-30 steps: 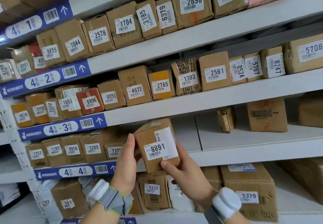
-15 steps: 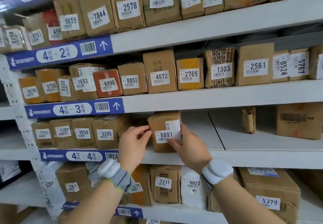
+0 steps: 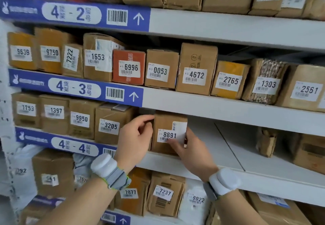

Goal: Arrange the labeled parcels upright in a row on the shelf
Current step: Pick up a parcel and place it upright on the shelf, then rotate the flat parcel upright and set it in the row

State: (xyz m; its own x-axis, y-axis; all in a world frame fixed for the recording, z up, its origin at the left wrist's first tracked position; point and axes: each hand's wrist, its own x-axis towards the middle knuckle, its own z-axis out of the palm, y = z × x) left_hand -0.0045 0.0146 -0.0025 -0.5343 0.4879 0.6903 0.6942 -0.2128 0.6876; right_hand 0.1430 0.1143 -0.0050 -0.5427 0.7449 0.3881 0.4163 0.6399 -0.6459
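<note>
A brown cardboard parcel labelled 8891 (image 3: 168, 119) stands upright on the white shelf marked 4-4 (image 3: 219, 163), at the right end of a row of parcels. My left hand (image 3: 135, 137) grips its left edge, thumb at the top corner. My right hand (image 3: 190, 152) holds its lower right front, fingers over the white label. To its left stands parcel 3205 (image 3: 110, 123), then 9950 (image 3: 80, 117), 1397 (image 3: 54, 112) and 1753 (image 3: 26, 109), all with labels facing out. My left hand hides whatever lies between 3205 and 8891.
Bare shelf board stretches right of 8891 to two unlabelled brown boxes at the back (image 3: 266, 142) (image 3: 309, 152). The shelf above, 4-3 (image 3: 211, 107), carries a full row of labelled parcels. Below sit parcels 7237 (image 3: 164, 193) and 9022 (image 3: 197, 198).
The parcel 8891 went from being held in the air in front of the shelf to standing on shelf 4-4 at the row's end. Both hands stayed on it.
</note>
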